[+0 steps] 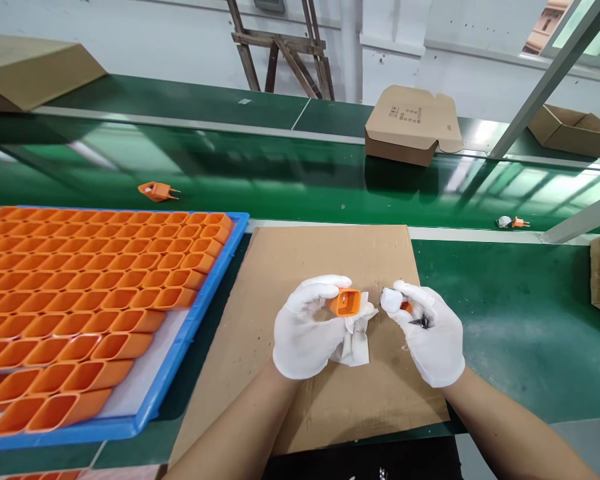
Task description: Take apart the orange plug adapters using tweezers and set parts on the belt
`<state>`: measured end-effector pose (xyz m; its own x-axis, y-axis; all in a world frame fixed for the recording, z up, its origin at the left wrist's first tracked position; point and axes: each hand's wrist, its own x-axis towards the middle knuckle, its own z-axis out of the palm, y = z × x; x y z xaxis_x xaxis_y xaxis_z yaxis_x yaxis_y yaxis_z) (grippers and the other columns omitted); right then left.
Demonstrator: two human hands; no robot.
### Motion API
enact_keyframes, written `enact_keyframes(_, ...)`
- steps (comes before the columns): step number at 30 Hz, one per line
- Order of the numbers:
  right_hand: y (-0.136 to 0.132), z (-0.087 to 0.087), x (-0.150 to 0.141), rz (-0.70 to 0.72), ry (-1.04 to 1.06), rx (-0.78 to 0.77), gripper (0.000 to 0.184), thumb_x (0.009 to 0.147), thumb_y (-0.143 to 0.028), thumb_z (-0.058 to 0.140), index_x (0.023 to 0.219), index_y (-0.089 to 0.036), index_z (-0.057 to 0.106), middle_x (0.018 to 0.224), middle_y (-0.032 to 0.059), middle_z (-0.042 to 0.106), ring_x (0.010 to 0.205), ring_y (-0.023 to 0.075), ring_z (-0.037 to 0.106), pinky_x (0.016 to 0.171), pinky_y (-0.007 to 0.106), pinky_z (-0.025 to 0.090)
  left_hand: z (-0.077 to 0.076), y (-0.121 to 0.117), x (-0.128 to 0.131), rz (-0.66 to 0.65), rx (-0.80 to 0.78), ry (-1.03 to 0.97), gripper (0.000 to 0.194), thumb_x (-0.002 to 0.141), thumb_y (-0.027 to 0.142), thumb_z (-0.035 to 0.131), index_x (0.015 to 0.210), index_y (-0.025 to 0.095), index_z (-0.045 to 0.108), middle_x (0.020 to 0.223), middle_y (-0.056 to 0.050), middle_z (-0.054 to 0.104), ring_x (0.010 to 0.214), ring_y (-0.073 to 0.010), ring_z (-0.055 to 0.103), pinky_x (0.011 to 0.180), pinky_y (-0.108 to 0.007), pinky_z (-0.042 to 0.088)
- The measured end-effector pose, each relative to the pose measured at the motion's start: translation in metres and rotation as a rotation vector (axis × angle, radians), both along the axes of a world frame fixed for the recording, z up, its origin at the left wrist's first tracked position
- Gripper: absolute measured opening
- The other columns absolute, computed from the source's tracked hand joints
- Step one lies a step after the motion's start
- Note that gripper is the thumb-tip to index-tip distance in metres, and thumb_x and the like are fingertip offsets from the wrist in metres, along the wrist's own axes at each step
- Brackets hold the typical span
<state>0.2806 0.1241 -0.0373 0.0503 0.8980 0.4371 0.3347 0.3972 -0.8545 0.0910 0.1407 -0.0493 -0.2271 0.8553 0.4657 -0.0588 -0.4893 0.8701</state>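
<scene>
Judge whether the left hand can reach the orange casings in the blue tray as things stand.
Probably yes: nothing visible stands between the left hand and the orange casings in the blue tray. However, it already holds a loose casing, which may hamper taking another.

One head-worn view, forward and down

The single camera sits on the person's head, above and behind the hands, facing forward and down across the green tabletop (pixel 510 347). The forearms (pixel 243 417) cross the bottom edge, so the view faces the wearer's own way. The left hand (pixel 305 333) and right hand (pixel 433 340) lie near the lens, below and right of the frame's centre. The field is wide: a blue tray (pixel 196 317) runs off at the left, and the white wall (pixel 130 40) fills the top, well beyond. The tabletop's far edge slopes slightly down toward the right.
</scene>
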Motion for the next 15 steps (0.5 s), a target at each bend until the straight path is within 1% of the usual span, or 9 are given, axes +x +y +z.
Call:
enact_keyframes(3,-0.001,0.0,-0.001,0.026,-0.017,0.017,0.045,0.087,-0.005,0.066,0.122,-0.033,0.071,0.081,-0.0033,0.066,0.067,0.0105,0.058,0.063,0.023,0.055,0.004,-0.001,-0.001,0.006,0.02,0.032,0.051,0.052,0.002,0.091,0.093,0.027,0.073,0.1,0.0,0.076,0.086,-0.0163,0.075,0.074,-0.022,0.063)
enact_keyframes(7,-0.003,0.0,-0.002,0.081,-0.017,0.052,0.047,0.087,-0.004,0.064,0.124,-0.034,0.07,0.087,-0.0019,0.067,0.07,0.0112,0.061,0.068,0.025,0.058,0.003,-0.002,-0.007,-0.056,0.038,0.217,0.04,0.065,0.009,0.082,0.1,0.026,0.074,0.104,-0.005,0.076,0.088,-0.0211,0.076,0.074,-0.028,0.064)
enact_keyframes(9,-0.003,0.0,-0.001,0.106,-0.061,0.089,0.05,0.087,-0.002,0.062,0.126,-0.034,0.068,0.092,-0.001,0.069,0.073,0.0114,0.063,0.067,0.024,0.058,0.001,-0.003,-0.009,-0.056,0.079,0.316,0.044,0.067,0.01,0.078,0.107,0.028,0.072,0.107,-0.005,0.076,0.089,-0.0227,0.076,0.074,-0.031,0.065)
enact_keyframes(11,-0.004,0.002,-0.001,0.118,-0.131,0.127,0.052,0.087,-0.001,0.061,0.128,-0.034,0.066,0.092,-0.0011,0.071,0.074,0.012,0.065,0.066,0.024,0.058,0.0,-0.004,-0.01,-0.044,0.137,0.41,0.053,0.064,0.011,0.077,0.113,0.031,0.069,0.109,-0.004,0.076,0.089,-0.0231,0.076,0.073,-0.033,0.065)
enact_keyframes(15,-0.005,0.006,-0.001,0.111,-0.256,0.173,0.05,0.091,-0.006,0.06,0.132,-0.034,0.062,0.089,-0.0011,0.073,0.074,0.0139,0.067,0.066,0.026,0.058,0.0,-0.004,-0.011,-0.058,0.214,0.524,0.06,0.063,0.012,0.077,0.119,0.033,0.065,0.114,-0.002,0.076,0.088,-0.0218,0.077,0.07,-0.032,0.065)
